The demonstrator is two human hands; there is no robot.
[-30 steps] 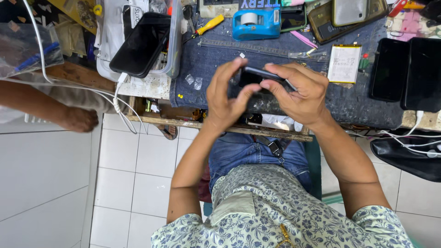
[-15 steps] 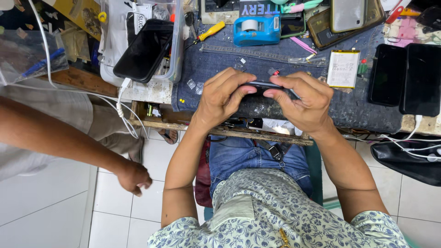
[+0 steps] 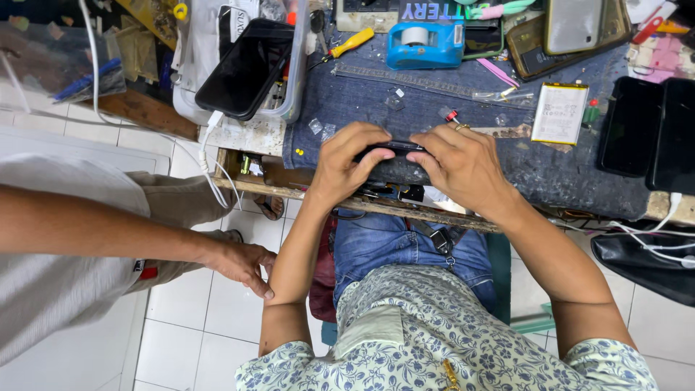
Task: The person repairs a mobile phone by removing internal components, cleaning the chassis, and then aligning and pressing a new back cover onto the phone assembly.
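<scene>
Both hands clamp one dark phone [image 3: 391, 153] over the bench [image 3: 434, 108]: left hand [image 3: 347, 163] and right hand [image 3: 463, 163] press its edges; battery [image 3: 559, 112] lies apart.

Both hands [image 3: 409, 163] close together, fingers curled, forearms angled inward.

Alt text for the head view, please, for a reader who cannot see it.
Seen from above, a seated person's left hand and right hand grip a dark phone over a denim-covered workbench strewn with a blue tape dispenser, a yellow-handled screwdriver, a flat battery and other phones. A second person's hand hangs at the left, above the white floor tiles.
</scene>
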